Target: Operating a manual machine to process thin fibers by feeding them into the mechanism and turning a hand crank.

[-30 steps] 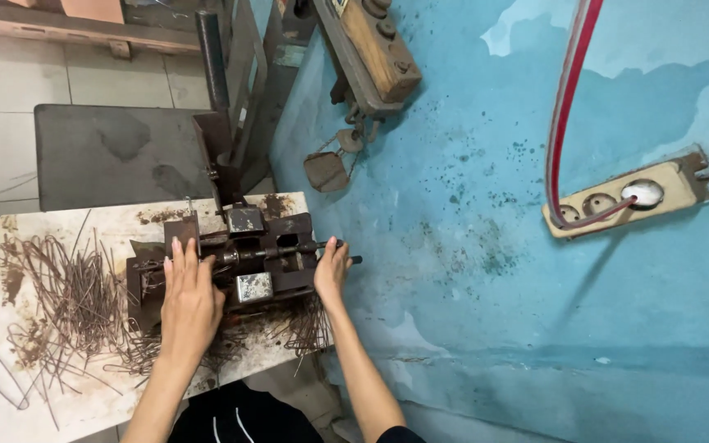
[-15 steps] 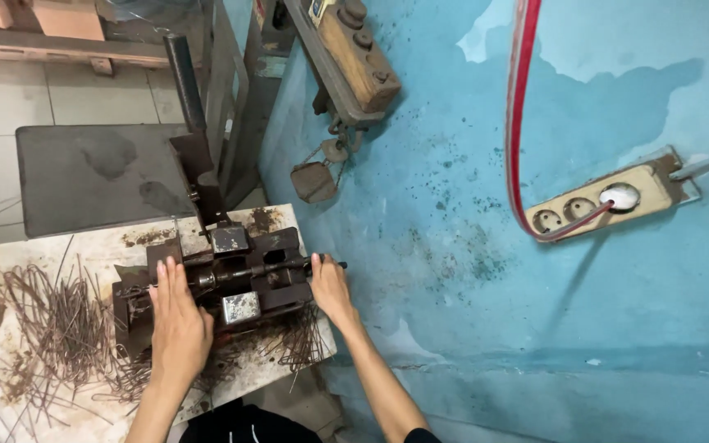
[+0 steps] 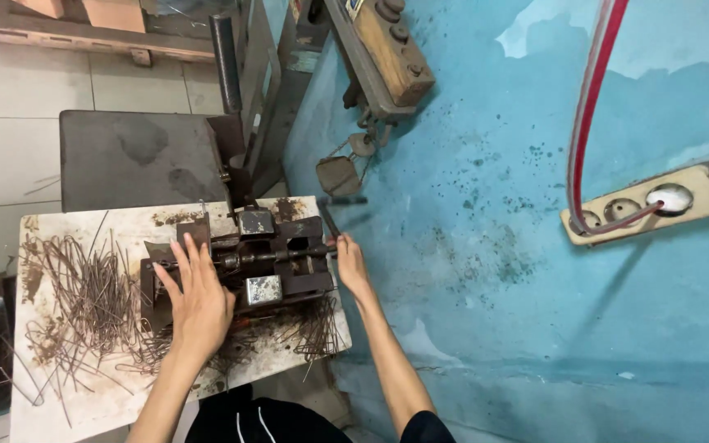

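Overhead, left hand (image 3: 198, 303) lies flat and open on a heavy, rigid jig (image 3: 248, 267); right hand (image 3: 348, 264) grips its end, wires (image 3: 84, 303) beside.

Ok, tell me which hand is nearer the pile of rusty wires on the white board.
Left. The left hand lies flat on the dark metal jig, right beside the pile of rusty wires. The right hand is at the jig's far end, away from the pile.
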